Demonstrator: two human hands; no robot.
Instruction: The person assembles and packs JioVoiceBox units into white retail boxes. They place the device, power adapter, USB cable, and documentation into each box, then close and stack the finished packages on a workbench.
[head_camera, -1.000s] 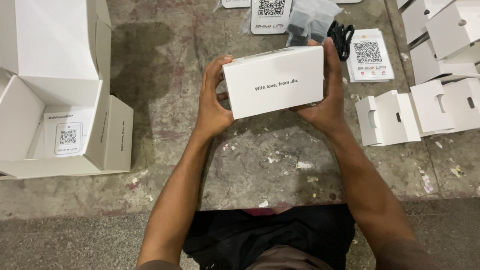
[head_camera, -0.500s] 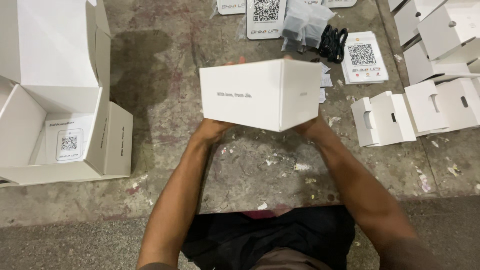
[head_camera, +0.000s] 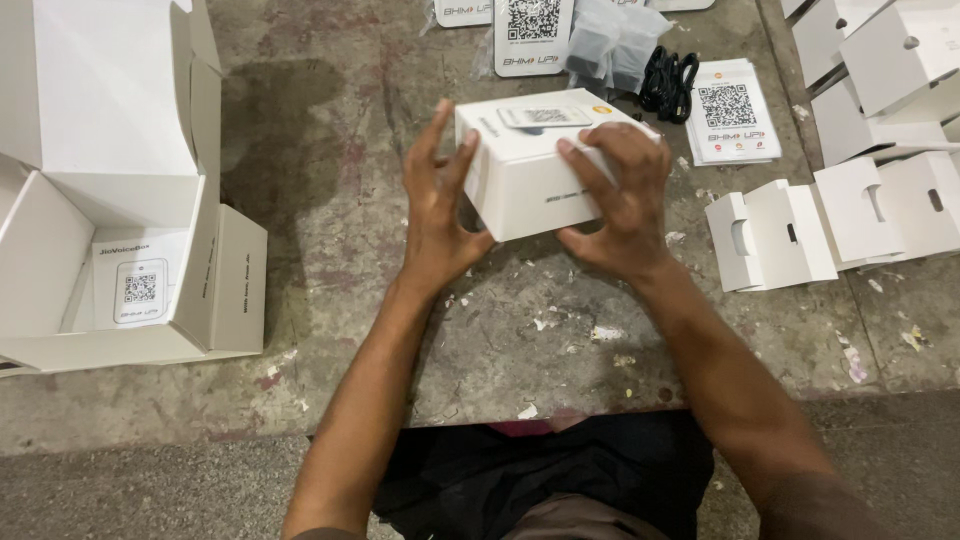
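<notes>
Both hands held small white product box (head_camera: 535, 165) above stained concrete worktop (head_camera: 330, 150). Left hand (head_camera: 440, 215) gripped box's left end, fingers spread. Right hand (head_camera: 620, 205) clasped front right side, fingers over top. Open white carton (head_camera: 110, 200) lay at left; folded cardboard inserts (head_camera: 800, 235) at right.

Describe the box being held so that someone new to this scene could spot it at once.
On the worn grey table, look mid-top, between the left hand and right hand. The small white box is closed and gripped at both ends, unlike the flat folded cardboard inserts lying to its right.
</notes>
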